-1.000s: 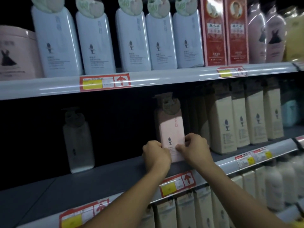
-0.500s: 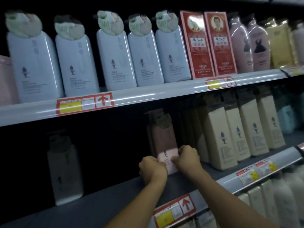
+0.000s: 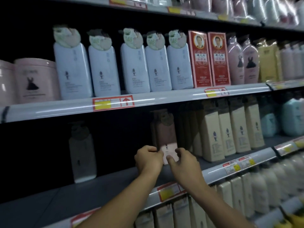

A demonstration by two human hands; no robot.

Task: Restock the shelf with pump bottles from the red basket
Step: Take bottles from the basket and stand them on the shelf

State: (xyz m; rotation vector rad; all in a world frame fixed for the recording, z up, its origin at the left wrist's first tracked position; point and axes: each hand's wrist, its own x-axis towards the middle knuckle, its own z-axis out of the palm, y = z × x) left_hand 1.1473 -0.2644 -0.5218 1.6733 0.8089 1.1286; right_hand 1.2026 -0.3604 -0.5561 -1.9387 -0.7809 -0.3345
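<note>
Upper shelf, left to right: pink tubs (image 3: 37,79) with a black dress silhouette are being shown at far left, then five pale blue pump bottles (image 3: 105,69) with round neck tags; "48" is being read on three of the tags, body print too blurred to read. Two red boxes (image 3: 209,58) with a portrait and Chinese characters are standing next, then pink bottles (image 3: 241,61) with a black dress mark, then yellow bottles (image 3: 268,61). Red-and-yellow price labels (image 3: 113,102) with an up arrow are being carried on the shelf edge strips; the prices are unreadable.

Middle shelf (image 3: 98,188), grey and dimly lit, back in shadow: a lone white pump bottle (image 3: 82,153) is standing at left, well apart from the rest. The pink pump bottle (image 3: 167,142) is being held upright on the shelf, just beside a row of cream pump bottles (image 3: 213,137) at its right; teal bottles (image 3: 292,119) are sitting at far right.

The pink bottle's lower part is being gripped from both sides: the left hand (image 3: 148,159) is curled on its left edge, the right hand (image 3: 184,163) is curled on its right edge with the thumb laid on the front label. Both forearms are being extended up from the bottom of the view.

More cream bottles (image 3: 246,193) are being seen on the shelf below.
</note>
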